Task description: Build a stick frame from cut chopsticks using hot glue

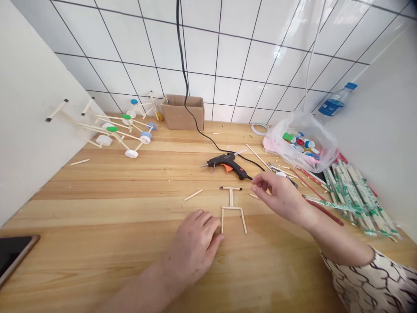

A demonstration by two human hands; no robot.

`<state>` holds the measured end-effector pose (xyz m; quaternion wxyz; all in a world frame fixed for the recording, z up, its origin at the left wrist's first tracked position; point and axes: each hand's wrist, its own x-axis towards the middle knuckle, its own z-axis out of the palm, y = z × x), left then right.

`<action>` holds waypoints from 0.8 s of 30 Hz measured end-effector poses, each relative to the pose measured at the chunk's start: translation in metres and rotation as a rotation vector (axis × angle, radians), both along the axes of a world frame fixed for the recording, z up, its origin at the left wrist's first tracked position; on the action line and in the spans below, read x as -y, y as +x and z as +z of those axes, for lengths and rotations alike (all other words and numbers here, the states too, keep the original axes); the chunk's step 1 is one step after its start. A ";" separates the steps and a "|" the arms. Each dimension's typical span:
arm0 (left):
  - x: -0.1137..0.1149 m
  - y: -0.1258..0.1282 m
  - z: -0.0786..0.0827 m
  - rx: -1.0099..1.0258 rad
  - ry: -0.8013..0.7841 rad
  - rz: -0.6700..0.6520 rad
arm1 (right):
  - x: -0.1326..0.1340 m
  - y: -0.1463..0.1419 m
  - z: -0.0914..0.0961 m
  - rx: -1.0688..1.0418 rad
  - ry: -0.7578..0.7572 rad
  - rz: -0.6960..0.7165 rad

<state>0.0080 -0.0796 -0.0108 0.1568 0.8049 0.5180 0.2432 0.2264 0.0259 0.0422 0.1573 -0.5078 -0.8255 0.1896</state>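
a: where's the hot glue gun (226, 165)?

b: on its side on the tabletop (84, 187), black with an orange trigger, nozzle pointing left. its black cord (202, 134) runs back from it.

a: and the stick frame (231, 208)?

b: lying flat just in front of the gun. it has 5 thin wooden sticks: a top bar, a stem, a crossbar and 2 legs.

a: what are the hands doing?

b: the left hand (192, 245) is in front of the gun, relaxed with its fingers loosely curled, its fingertips touching the foot of the nearer leg, not gripping it. the right hand (280, 195) is front right of the gun, open in the air above a short loose stick (254, 196), holding nothing i can see.

a: what else is around?

b: left of the gun sit 2 stick vehicles (114, 130) with bottle-cap wheels. behind it is a cardboard box (182, 113). right of it are a plastic bag of bottle caps (301, 145) and, farther right, a heap of paper-wrapped chopsticks (358, 200).
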 end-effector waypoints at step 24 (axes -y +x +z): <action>0.001 -0.005 0.003 -0.035 0.022 -0.014 | -0.075 -0.059 0.017 0.028 -0.341 -0.143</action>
